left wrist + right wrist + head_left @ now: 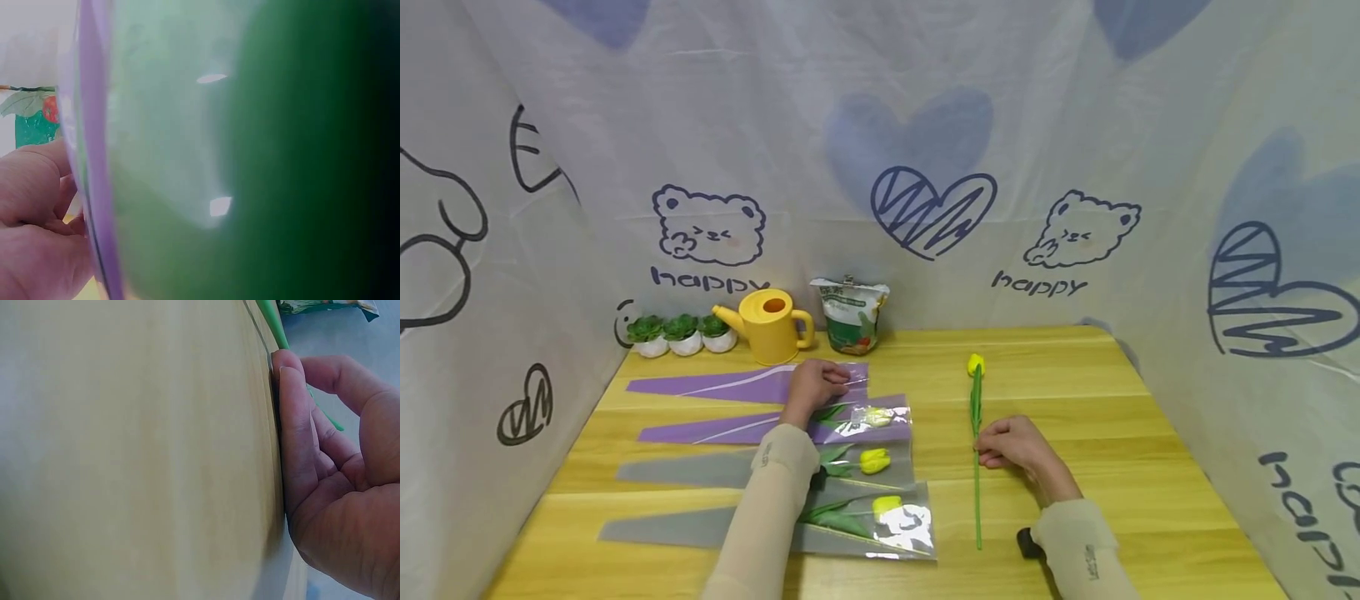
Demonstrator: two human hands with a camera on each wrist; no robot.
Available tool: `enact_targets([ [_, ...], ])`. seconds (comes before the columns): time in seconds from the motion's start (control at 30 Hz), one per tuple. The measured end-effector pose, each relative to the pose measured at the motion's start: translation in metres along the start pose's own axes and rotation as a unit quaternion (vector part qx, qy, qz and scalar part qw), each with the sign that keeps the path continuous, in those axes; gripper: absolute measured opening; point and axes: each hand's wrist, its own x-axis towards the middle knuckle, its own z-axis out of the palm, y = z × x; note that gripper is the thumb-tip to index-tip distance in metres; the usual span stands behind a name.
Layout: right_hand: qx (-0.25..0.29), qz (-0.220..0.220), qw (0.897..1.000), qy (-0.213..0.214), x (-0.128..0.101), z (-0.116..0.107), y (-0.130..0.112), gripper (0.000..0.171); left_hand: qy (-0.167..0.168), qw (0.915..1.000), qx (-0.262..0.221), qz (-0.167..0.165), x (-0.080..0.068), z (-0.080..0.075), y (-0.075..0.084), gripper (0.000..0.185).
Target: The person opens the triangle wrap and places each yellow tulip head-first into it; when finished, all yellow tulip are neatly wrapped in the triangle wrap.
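Observation:
My right hand point(1017, 443) pinches the green stem of a yellow artificial tulip point(976, 400), which points its bloom toward the back of the table. In the right wrist view, the stem point(270, 322) runs between the thumb and fingertips. My left hand point(817, 388) bends its fingers on the clear end of the rearmost purple flower sleeve point(730, 385), pinching it near the opening. No bloom shows in that sleeve. In front of it lie a purple sleeve point(677, 432) and two grey sleeves point(670, 472), each with a yellow tulip inside. The left forearm crosses over them.
Along the back stand three small potted succulents point(682, 333), a yellow watering can point(769, 327) and a clipped green-and-white bag point(852, 315). White cloth point(940, 300) with printed drawings hangs around the wooden table point(1075, 400).

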Motion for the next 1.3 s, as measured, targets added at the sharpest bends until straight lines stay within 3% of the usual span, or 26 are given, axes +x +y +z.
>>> enact_targets([
  [0.2,0.001,-0.002,1.000,0.003,0.0013,0.0003,0.0019,0.018,0.017,0.9997,-0.018,-0.007,0.0006,0.0021,-0.0010,0.020],
  [0.4,0.001,-0.003,1.000,0.004,0.0010,0.0000,0.0021,0.017,0.029,0.9973,-0.066,-0.019,0.0000,0.0026,-0.0015,0.023],
  [0.63,0.002,-0.001,1.000,0.006,0.0007,0.0007,0.0023,0.017,0.044,0.9887,-0.138,-0.039,0.0009,0.0047,-0.0016,0.028],
  [0.83,-0.003,-0.006,1.000,0.003,0.0003,0.0002,0.0026,0.018,0.037,0.9799,-0.187,-0.059,0.0000,0.0021,-0.0020,0.029],
  [1.17,-0.001,-0.005,1.000,0.003,0.0002,0.0001,0.0024,0.019,0.034,0.9718,-0.225,-0.062,-0.0001,-0.0029,-0.0011,0.027],
  [1.3,-0.002,-0.005,1.000,0.002,-0.0004,-0.0006,0.0021,0.018,0.038,0.9640,-0.254,-0.069,0.0012,-0.0016,-0.0045,0.028],
])
